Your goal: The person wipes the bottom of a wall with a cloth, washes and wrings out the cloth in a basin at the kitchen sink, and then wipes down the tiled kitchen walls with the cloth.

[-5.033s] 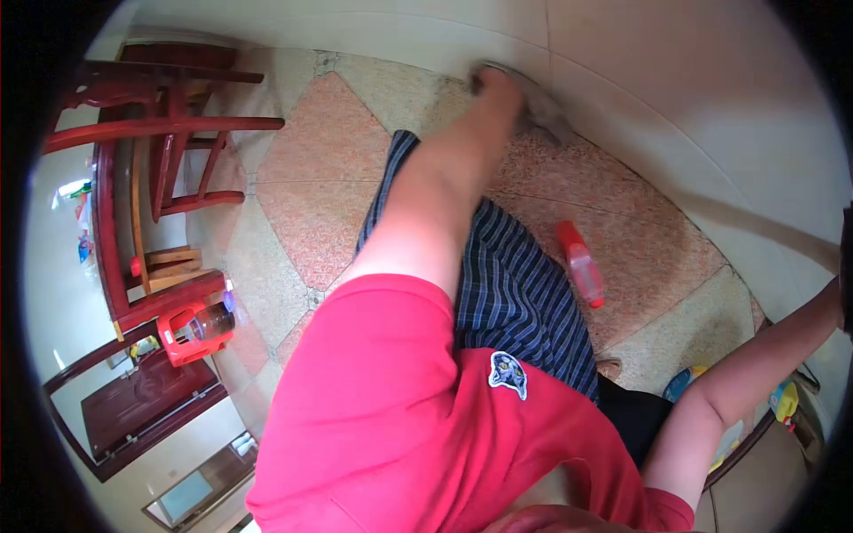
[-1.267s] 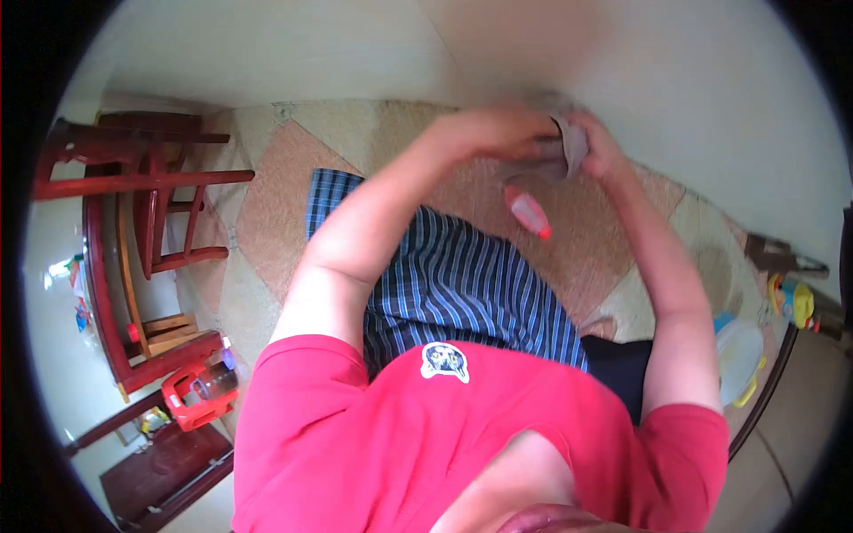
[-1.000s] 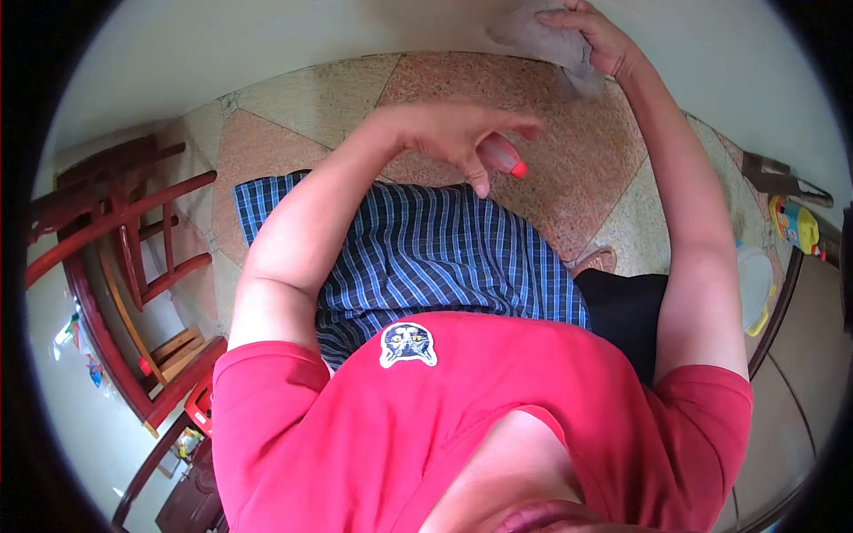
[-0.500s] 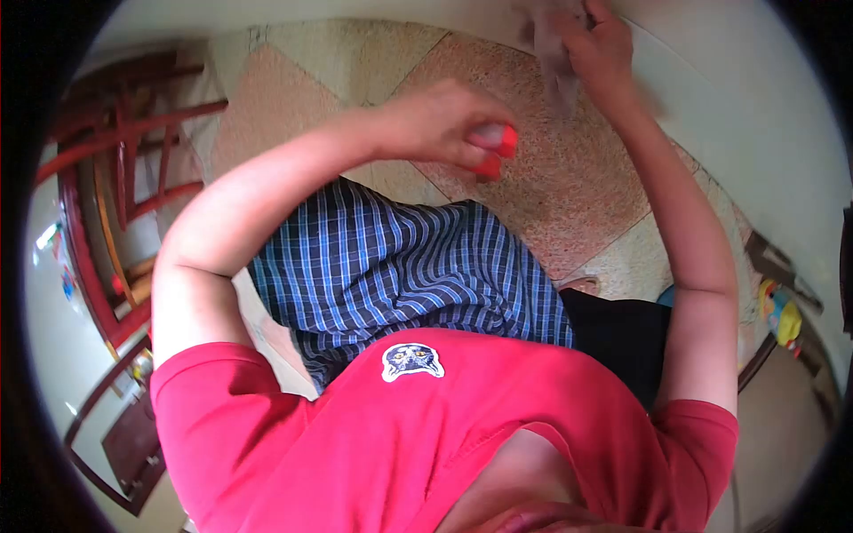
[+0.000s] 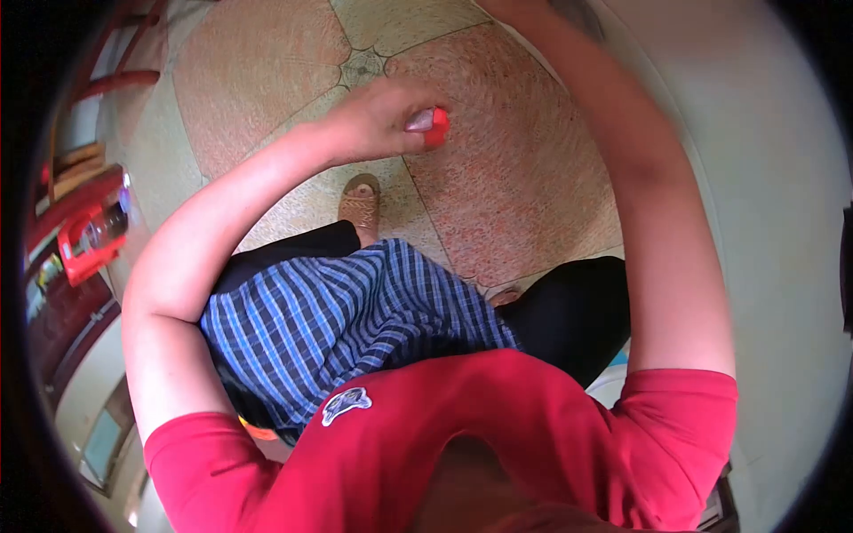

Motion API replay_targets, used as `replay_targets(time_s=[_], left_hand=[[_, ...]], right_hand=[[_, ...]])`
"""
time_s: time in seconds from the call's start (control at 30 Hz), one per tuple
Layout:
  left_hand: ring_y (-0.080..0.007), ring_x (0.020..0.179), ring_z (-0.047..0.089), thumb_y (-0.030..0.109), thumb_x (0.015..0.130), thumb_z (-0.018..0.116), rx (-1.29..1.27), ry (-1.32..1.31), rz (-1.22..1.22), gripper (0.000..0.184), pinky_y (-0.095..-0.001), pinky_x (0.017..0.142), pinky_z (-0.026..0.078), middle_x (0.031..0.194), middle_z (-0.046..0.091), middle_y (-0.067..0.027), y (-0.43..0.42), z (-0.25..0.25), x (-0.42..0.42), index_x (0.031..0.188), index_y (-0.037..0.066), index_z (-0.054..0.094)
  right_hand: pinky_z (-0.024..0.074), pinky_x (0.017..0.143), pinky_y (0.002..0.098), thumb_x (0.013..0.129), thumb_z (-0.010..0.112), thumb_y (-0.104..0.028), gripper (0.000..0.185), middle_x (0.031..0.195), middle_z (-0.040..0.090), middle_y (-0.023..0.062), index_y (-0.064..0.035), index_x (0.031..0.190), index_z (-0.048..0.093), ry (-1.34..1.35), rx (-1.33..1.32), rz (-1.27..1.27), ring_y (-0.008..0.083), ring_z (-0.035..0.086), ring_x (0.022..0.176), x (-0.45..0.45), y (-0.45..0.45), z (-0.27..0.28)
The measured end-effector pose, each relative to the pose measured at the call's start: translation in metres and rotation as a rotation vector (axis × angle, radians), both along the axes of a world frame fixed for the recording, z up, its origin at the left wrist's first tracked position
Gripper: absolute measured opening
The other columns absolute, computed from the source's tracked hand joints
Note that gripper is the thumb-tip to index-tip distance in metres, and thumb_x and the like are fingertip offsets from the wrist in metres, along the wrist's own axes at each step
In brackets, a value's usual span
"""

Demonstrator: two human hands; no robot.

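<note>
My left hand point(image 5: 378, 120), slightly blurred, is closed around a small object with a bright red end point(image 5: 436, 127) and a pale part by the thumb. Its kind does not show. The hand hangs above the tiled floor. My right arm point(image 5: 640, 169) stretches up along the pale wall surface. Only the base of my right hand point(image 5: 508, 7) shows at the top edge; its fingers are out of frame, so what they hold is hidden. A dark grey patch point(image 5: 582, 16) lies beside that forearm, too unclear to name.
Below is a patterned tile floor point(image 5: 524, 195) with a sandalled foot point(image 5: 360, 209). A blue checked cloth point(image 5: 355, 311) covers my lap. Red wooden furniture point(image 5: 120, 84) and a red basket-like holder point(image 5: 84, 240) stand at left. A pale smooth surface point(image 5: 773, 222) runs along the right.
The view has shifted. My left hand appears further left, still gripping the red-ended object. My right hand, earlier visible with a greyish cloth, has moved mostly past the top edge.
</note>
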State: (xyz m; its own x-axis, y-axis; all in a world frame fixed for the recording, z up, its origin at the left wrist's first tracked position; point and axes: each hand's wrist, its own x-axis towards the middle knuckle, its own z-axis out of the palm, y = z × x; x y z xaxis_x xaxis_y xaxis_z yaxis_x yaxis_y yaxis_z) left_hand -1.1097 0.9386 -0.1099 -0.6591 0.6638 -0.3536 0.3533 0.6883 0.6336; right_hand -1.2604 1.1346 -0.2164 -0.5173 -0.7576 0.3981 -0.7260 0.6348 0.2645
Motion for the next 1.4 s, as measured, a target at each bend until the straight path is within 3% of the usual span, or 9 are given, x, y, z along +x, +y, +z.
replay_targets(time_s=[0.17, 0.33, 0.6, 0.7, 0.73, 0.9, 1.03, 1.17, 1.4], left_hand=[[-0.0299, 0.098, 0.059, 0.017, 0.075, 0.063, -0.156, 0.093, 0.110, 0.033, -0.0427, 0.081, 0.049, 0.099, 0.062, -0.0113, 0.007, -0.038, 0.026, 0.108, 0.014, 0.060], [-0.0314, 0.093, 0.061, 0.017, 0.074, 0.064, -0.197, 0.043, 0.225, 0.026, -0.0449, 0.073, 0.051, 0.095, 0.063, -0.0103, 0.024, -0.053, 0.027, 0.099, 0.014, 0.060], [-0.0317, 0.095, 0.059, 0.020, 0.073, 0.068, -0.139, 0.072, 0.394, 0.035, -0.0418, 0.080, 0.049, 0.100, 0.064, -0.0106, 0.023, -0.073, 0.028, 0.107, 0.014, 0.061], [-0.0318, 0.093, 0.060, 0.019, 0.073, 0.068, -0.150, 0.095, 0.351, 0.035, -0.0407, 0.080, 0.049, 0.099, 0.064, -0.0105, 0.015, -0.071, 0.037, 0.107, 0.012, 0.061], [-0.0319, 0.092, 0.060, 0.019, 0.073, 0.068, -0.122, 0.141, 0.325, 0.035, -0.0405, 0.080, 0.049, 0.098, 0.064, -0.0105, 0.011, -0.075, 0.038, 0.106, 0.012, 0.061], [-0.0322, 0.091, 0.060, 0.016, 0.072, 0.068, -0.048, 0.220, 0.316, 0.034, -0.0411, 0.076, 0.049, 0.096, 0.064, -0.0105, 0.008, -0.076, 0.042, 0.105, 0.010, 0.061], [-0.0317, 0.089, 0.059, 0.015, 0.071, 0.069, -0.055, 0.252, 0.310, 0.034, -0.0415, 0.072, 0.049, 0.094, 0.064, -0.0103, 0.013, -0.069, 0.051, 0.104, 0.011, 0.061], [-0.0315, 0.089, 0.059, 0.017, 0.071, 0.069, -0.101, 0.212, 0.303, 0.034, -0.0417, 0.072, 0.049, 0.092, 0.063, -0.0101, 0.018, -0.063, 0.053, 0.104, 0.011, 0.061], [-0.0309, 0.091, 0.059, 0.029, 0.075, 0.066, -0.169, 0.133, 0.275, 0.037, -0.0429, 0.076, 0.048, 0.092, 0.063, -0.0100, 0.025, -0.054, 0.057, 0.107, 0.012, 0.060]], right_hand=[[0.0403, 0.097, 0.0415, 0.085, 0.057, -0.013, 0.037, 0.105, 0.061, 0.0056, -0.0060, 0.122, 0.053, -0.258, 0.637, -0.102, 0.0234, 0.056, 0.103, 0.031, 0.032, -0.088], [0.0290, 0.103, 0.0411, 0.084, 0.053, -0.020, 0.033, 0.114, 0.058, 0.0043, -0.0107, 0.115, 0.059, -0.495, 0.704, -0.124, 0.0200, 0.047, 0.116, 0.158, 0.156, -0.175], [0.0293, 0.106, 0.0377, 0.082, 0.051, -0.014, 0.035, 0.112, 0.057, 0.0022, -0.0121, 0.117, 0.056, -0.486, 0.591, 0.045, 0.0166, 0.049, 0.110, 0.165, 0.192, -0.114], [0.0303, 0.105, 0.0392, 0.080, 0.052, -0.009, 0.040, 0.121, 0.054, 0.0024, -0.0119, 0.120, 0.053, -0.282, 0.178, 0.061, 0.0177, 0.047, 0.117, 0.070, 0.113, -0.072], [0.0368, 0.098, 0.0409, 0.068, 0.061, -0.006, 0.043, 0.105, 0.060, 0.0041, -0.0120, 0.110, 0.058, -0.156, -0.049, 0.129, 0.0213, 0.055, 0.101, 0.037, 0.082, -0.050], [0.0384, 0.087, 0.0351, 0.076, 0.055, -0.015, 0.024, 0.093, 0.059, 0.0046, -0.0106, 0.099, 0.063, 0.094, 0.044, 0.135, 0.0207, 0.054, 0.094, -0.009, 0.023, 0.009], [0.0404, 0.093, 0.0378, 0.070, 0.061, -0.008, 0.034, 0.097, 0.060, 0.0042, -0.0132, 0.103, 0.059, -0.270, 0.008, 0.192, 0.0222, 0.056, 0.093, 0.031, 0.084, -0.072], [0.0336, 0.103, 0.0357, 0.082, 0.051, -0.013, 0.033, 0.116, 0.057, 0.0025, -0.0142, 0.115, 0.057, -0.509, 0.528, 0.034, 0.0192, 0.050, 0.111, 0.134, 0.168, -0.123], [0.0394, 0.092, 0.0359, 0.077, 0.050, -0.009, 0.028, 0.094, 0.061, 0.0055, -0.0137, 0.103, 0.060, -0.717, 0.259, -0.114, 0.0199, 0.057, 0.096, 0.252, 0.261, -0.127]])
